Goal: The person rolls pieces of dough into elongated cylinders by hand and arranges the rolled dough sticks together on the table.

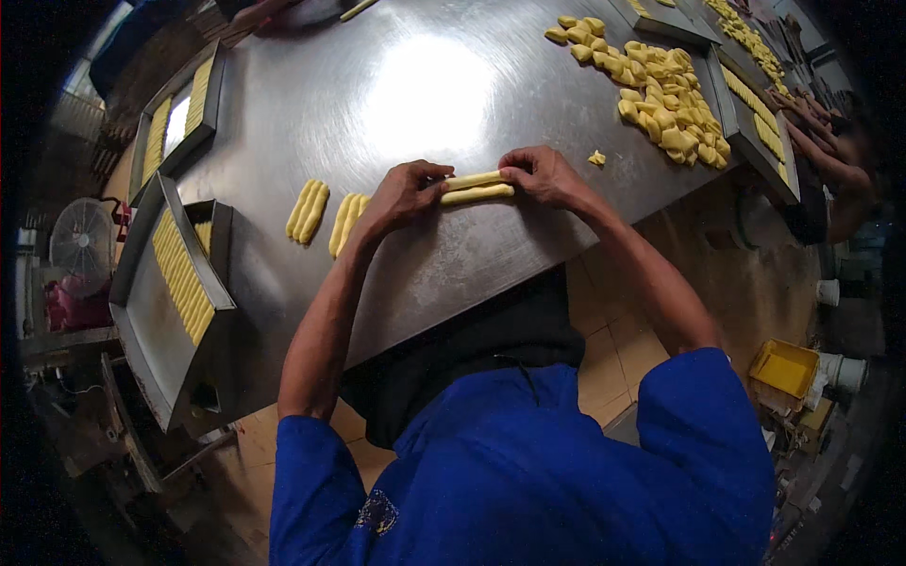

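A yellow dough roll (475, 180) stretches between my two hands over the metal table. Its left end is pinched by my left hand (412, 195), and its right end by my right hand (543, 176). Just nearer to me lies a second dough roll (479, 194), close alongside the first. Left of my left hand, one group of dough rolls (307, 212) rests side by side; another group (347, 223) lies partly hidden behind my left wrist. A small scrap of dough (596, 158) sits to the right of my right hand.
A big heap of dough pieces (665, 99) covers the table's far right. Metal trays with rows of dough rolls stand at the left (179, 274), far left (179, 123) and right (755, 123). Other people's arms (821, 132) reach in at the right. A fan (83, 236) stands beyond the left edge.
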Demonstrator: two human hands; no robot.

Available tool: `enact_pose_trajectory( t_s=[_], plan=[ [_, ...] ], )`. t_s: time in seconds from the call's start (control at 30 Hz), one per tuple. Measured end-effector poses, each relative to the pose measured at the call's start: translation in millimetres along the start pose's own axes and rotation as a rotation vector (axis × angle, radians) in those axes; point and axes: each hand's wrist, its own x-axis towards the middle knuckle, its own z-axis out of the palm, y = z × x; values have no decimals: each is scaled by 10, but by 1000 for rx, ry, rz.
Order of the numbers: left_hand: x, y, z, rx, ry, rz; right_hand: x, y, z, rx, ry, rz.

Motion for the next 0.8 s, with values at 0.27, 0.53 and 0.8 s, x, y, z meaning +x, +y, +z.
enact_pose_trajectory(
  t_s=[0.27, 0.53, 0.8],
  plan=[
    [-303, -358, 464, 597, 347, 586, -353, 90, 273, -400, 151, -465],
    [75, 16, 405, 311, 200, 452, -287, 59, 205, -458, 88, -398],
    [51, -49, 485, 403, 239, 355, 590, 496, -424, 32, 538, 172]
  ],
)
